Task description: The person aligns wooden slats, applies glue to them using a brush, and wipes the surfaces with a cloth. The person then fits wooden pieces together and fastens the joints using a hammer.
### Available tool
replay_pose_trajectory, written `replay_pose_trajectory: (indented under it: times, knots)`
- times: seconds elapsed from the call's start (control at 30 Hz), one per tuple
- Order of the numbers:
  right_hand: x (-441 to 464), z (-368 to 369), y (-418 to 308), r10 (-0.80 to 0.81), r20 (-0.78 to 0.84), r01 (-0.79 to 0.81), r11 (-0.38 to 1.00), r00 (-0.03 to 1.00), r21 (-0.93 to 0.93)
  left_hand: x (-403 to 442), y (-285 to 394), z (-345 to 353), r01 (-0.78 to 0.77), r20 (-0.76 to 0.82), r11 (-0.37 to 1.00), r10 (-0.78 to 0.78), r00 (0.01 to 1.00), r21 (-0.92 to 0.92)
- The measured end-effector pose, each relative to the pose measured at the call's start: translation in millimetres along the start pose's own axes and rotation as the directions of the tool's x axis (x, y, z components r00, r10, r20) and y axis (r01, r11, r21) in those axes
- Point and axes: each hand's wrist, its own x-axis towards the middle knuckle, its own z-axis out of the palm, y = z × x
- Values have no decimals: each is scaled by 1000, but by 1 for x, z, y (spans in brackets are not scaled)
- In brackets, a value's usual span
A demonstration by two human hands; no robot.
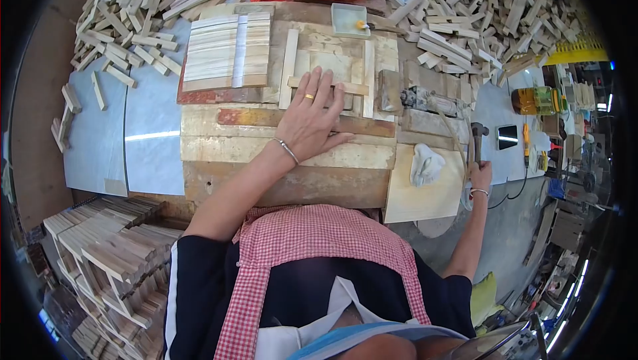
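My left hand (pixel 318 111) lies with its fingers spread on a wooden crosspiece (pixel 355 88) and the jig around it. Two upright strips, a left one (pixel 289 61) and a right one (pixel 369 74), stand on either side of the crosspiece on the wooden work board (pixel 286 154). Off to the right, my right hand (pixel 480 177) is closed round the handle of a hammer (pixel 478 135), whose head points away from me. A metal clamp (pixel 425 100) sits between the jig and the hammer.
Stacked thin strips (pixel 222 51) lie left of the jig. Loose wood pieces heap up at back left (pixel 133 14) and back right (pixel 512 8). A white cloth (pixel 426 165), a phone (pixel 507 137) and an amber jar (pixel 531 101) are at right. Assembled frames (pixel 119 247) stand lower left.
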Motion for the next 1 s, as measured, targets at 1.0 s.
replay_pose_trajectory:
  times: [1.0]
  knots:
    - [-134, -15, -287, -700, -109, 687, 638, 706, 347, -2, 0, 3, 25, 69, 999, -23, 997, -21]
